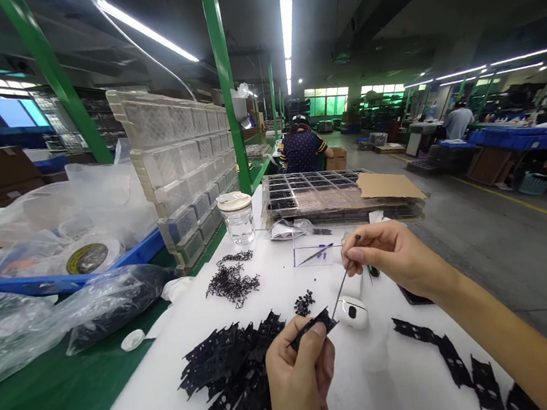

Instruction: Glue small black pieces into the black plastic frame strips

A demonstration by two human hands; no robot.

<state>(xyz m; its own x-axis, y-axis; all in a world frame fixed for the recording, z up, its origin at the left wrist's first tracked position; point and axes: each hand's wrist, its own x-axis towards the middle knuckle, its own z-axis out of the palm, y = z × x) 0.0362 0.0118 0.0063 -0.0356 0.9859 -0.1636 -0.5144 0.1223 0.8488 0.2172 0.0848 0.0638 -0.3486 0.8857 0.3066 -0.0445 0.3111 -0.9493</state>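
My left hand (302, 369) pinches a flat black perforated part (323, 319) between thumb and fingers, low in the middle of the view. In my right hand (381, 255) is a thin dark rod-like tool (342, 290), slanting down so its tip meets the part's right end. Beside my left hand lies a heap of similar black parts (224, 366). Small black pieces (304, 302) sit just beyond the held part, and thin black bent pieces (232, 284) are piled farther left. To the right, several black parts (452, 359) lie in a curved row.
A white case (353, 313) rests under my right hand. Behind are a lidded clear cup (238, 220), a clear box (313, 255) and stacked compartment trays (312, 193). Upright trays (187, 162) and a blue bin (134, 255) stand left. A person (303, 147) sits ahead.
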